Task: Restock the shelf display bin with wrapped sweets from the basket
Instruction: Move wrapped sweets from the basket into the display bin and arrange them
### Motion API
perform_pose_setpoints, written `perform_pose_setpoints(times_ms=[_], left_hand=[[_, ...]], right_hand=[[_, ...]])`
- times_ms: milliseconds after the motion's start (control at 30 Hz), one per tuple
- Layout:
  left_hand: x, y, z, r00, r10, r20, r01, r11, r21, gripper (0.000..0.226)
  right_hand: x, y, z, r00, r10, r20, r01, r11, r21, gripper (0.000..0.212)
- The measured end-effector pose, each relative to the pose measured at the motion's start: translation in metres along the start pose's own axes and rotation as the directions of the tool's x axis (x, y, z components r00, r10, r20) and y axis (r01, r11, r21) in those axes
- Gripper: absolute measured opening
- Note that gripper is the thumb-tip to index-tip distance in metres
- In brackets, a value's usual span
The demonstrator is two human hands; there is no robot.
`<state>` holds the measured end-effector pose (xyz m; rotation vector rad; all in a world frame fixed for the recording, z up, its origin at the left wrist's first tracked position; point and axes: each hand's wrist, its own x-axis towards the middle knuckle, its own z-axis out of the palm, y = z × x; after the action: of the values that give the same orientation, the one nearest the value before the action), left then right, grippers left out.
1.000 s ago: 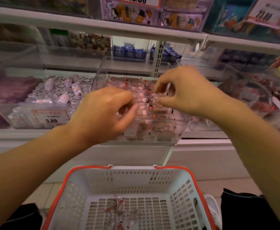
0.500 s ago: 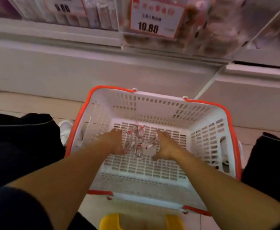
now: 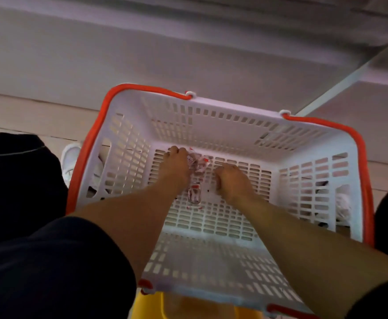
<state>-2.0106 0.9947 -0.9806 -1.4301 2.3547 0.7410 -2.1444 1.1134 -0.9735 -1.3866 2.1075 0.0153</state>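
White basket (image 3: 211,125): both hands gathering sweets (image 3: 197,165).

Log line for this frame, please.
stage: gathering | left hand: on wrapped sweets | right hand: curled beside them | basket: nearly empty

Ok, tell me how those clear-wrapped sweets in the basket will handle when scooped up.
The wrapped sweets look small with clear, glossy wrappers, so they are probably light and slippery. Lying loose on the slotted basket floor, they will likely scatter or slip from a scoop. The left hand and right hand flank them.
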Motion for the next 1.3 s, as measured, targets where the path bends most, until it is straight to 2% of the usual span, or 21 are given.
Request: perform_pose_setpoints(times_ms=[67, 100, 167, 200, 233, 267, 333, 433, 500, 533, 567, 667, 733, 833, 900, 933, 1033, 1133, 1167, 1233, 1300], left_hand=[[0.000, 0.002, 0.002, 0.999, -0.034, -0.020, 0.033, 0.998, -0.054, 0.047], [-0.001, 0.003, 0.002, 0.998, -0.054, -0.021, 0.051, 0.991, -0.126, 0.039], [-0.001, 0.000, 0.001, 0.995, -0.100, -0.023, 0.088, 0.948, -0.305, 0.031], [-0.002, -0.004, -0.002, 0.993, -0.118, -0.022, 0.101, 0.925, -0.367, 0.030], [-0.002, -0.009, -0.006, 0.991, -0.131, -0.010, 0.116, 0.910, -0.398, 0.030], [-0.002, -0.014, -0.010, 0.989, -0.148, 0.010, 0.139, 0.903, -0.406, 0.028], [-0.003, -0.028, -0.019, 0.973, -0.213, 0.095, 0.233, 0.863, -0.448, 0.022], [-0.011, -0.044, -0.027, 0.909, -0.298, 0.290, 0.411, 0.748, -0.521, 0.013], [-0.019, -0.049, -0.025, 0.883, -0.242, 0.403, 0.427, 0.770, -0.474, 0.020], [-0.024, -0.048, -0.022, 0.876, -0.214, 0.433, 0.410, 0.802, -0.434, 0.023], [-0.028, -0.047, -0.019, 0.879, -0.196, 0.436, 0.382, 0.835, -0.395, 0.026], [-0.032, -0.044, -0.004, 0.909, -0.197, 0.367, 0.333, 0.873, -0.356, 0.032], [-0.033, -0.042, 0.000, 0.915, -0.221, 0.337, 0.346, 0.860, -0.374, 0.030], [-0.035, -0.035, 0.004, 0.927, -0.267, 0.262, 0.358, 0.839, -0.409, 0.026], [-0.039, -0.027, 0.008, 0.937, -0.265, 0.229, 0.344, 0.818, -0.461, 0.037], [-0.040, -0.023, 0.010, 0.940, -0.265, 0.213, 0.335, 0.830, -0.447, 0.043], [-0.044, -0.014, 0.015, 0.942, -0.295, 0.160, 0.336, 0.849, -0.408, 0.051], [-0.043, -0.011, 0.015, 0.910, -0.316, 0.268, 0.413, 0.743, -0.527, 0.052], [-0.042, -0.011, 0.014, 0.901, -0.302, 0.311, 0.431, 0.697, -0.573, 0.044], [-0.043, -0.011, 0.012, 0.866, -0.312, 0.390, 0.499, 0.570, -0.653, 0.018], [-0.045, -0.015, 0.013, 0.853, -0.328, 0.405, 0.521, 0.571, -0.634, 0.014]], right_hand=[[0.005, 0.004, -0.008, 0.994, 0.102, 0.026, -0.105, 0.955, 0.278, 0.027], [0.007, 0.003, -0.013, 0.985, 0.170, 0.013, -0.156, 0.873, 0.463, 0.026], [0.012, -0.004, -0.019, 0.937, 0.341, 0.079, -0.261, 0.529, 0.807, 0.028], [0.015, -0.010, -0.020, 0.916, 0.368, 0.158, -0.297, 0.359, 0.885, 0.036], [0.019, -0.015, -0.019, 0.910, 0.355, 0.212, -0.319, 0.278, 0.906, 0.046], [0.021, -0.020, -0.018, 0.916, 0.325, 0.234, -0.332, 0.289, 0.898, 0.053], [0.023, -0.026, -0.010, 0.939, 0.285, 0.193, -0.304, 0.423, 0.854, 0.057], [0.026, -0.034, 0.002, 0.929, 0.360, 0.085, -0.272, 0.510, 0.816, 0.056], [0.029, -0.038, 0.005, 0.909, 0.415, 0.049, -0.304, 0.577, 0.758, 0.051], [0.029, -0.040, 0.005, 0.893, 0.444, 0.072, -0.330, 0.538, 0.775, 0.045], [0.029, -0.041, 0.006, 0.885, 0.457, 0.084, -0.345, 0.524, 0.779, 0.040], [0.027, -0.041, 0.010, 0.934, 0.358, 0.010, -0.266, 0.675, 0.689, 0.035], [0.026, -0.040, 0.008, 0.950, 0.312, 0.027, -0.232, 0.643, 0.729, 0.037], [0.026, -0.033, -0.009, 0.932, 0.308, 0.189, -0.338, 0.561, 0.756, 0.046], [0.025, -0.024, -0.022, 0.896, 0.298, 0.329, -0.440, 0.504, 0.743, 0.081], [0.023, -0.019, -0.026, 0.875, 0.277, 0.396, -0.483, 0.504, 0.716, 0.081], [0.007, -0.020, -0.025, 0.796, 0.219, 0.564, -0.574, 0.569, 0.589, 0.059], [-0.007, -0.034, -0.004, 0.847, 0.289, 0.446, -0.508, 0.686, 0.520, 0.066], [-0.010, -0.041, 0.002, 0.863, 0.314, 0.396, -0.491, 0.710, 0.505, 0.068], [-0.015, -0.053, 0.015, 0.873, 0.353, 0.336, -0.483, 0.724, 0.493, 0.054], [-0.017, -0.061, 0.027, 0.876, 0.368, 0.312, -0.479, 0.738, 0.475, 0.033]])
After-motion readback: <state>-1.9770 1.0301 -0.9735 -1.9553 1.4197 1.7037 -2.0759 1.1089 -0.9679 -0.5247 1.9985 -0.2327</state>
